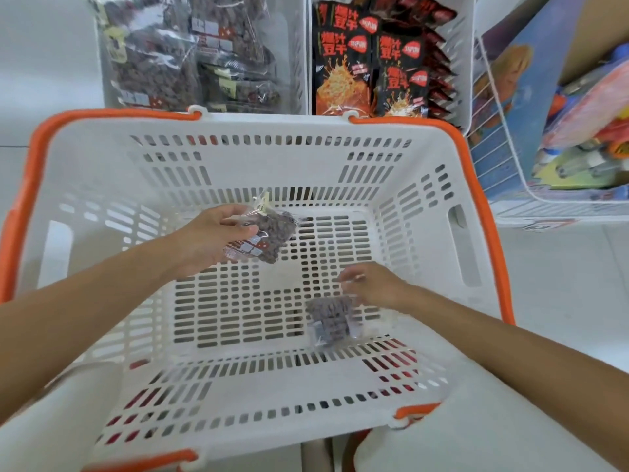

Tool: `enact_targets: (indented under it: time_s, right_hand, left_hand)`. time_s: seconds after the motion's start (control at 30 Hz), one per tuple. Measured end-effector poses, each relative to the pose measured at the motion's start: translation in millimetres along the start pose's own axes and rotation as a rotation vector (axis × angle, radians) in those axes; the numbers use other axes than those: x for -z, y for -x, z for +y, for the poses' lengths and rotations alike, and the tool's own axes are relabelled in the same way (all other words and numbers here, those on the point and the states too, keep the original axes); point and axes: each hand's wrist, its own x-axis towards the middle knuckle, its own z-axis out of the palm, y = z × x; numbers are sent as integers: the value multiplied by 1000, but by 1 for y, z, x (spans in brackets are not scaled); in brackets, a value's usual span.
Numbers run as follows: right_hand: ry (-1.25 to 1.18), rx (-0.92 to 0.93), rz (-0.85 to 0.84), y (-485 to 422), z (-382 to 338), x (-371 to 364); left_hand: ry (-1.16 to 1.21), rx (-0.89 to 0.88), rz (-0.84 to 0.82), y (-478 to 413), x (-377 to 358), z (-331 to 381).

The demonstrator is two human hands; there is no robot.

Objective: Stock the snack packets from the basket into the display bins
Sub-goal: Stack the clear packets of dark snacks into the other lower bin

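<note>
Shop floor; matching bin ahead-left beyond basket. Left hand grips packet; right hand at last packet, grip unclear.

Bins behind basket, prob. touching

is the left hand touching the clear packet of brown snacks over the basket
Touching. The head view shows the left hand gripping the clear packet of brown snacks: its fingers and thumb close on the packet's left edge, no gap.
</note>
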Motion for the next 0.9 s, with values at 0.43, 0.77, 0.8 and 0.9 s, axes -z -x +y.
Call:
enact_targets:
  time_s: [0.43,0.77,0.8,0.9]
  right_hand:
    - [3,114,-3,-4,-26,-7]
    - [125,54,-69,-22,-55,-28]
    - [14,60,-62,-18,-64,-24]
    - [-515,70,-51,-9,-99,-9]
  left_hand:
    - [136,19,53,4,14,-11]
    - [192,35,84,12,19,-16]
    - [176,8,74,10,21,-17]
    - [125,-29,18,13,15,-16]
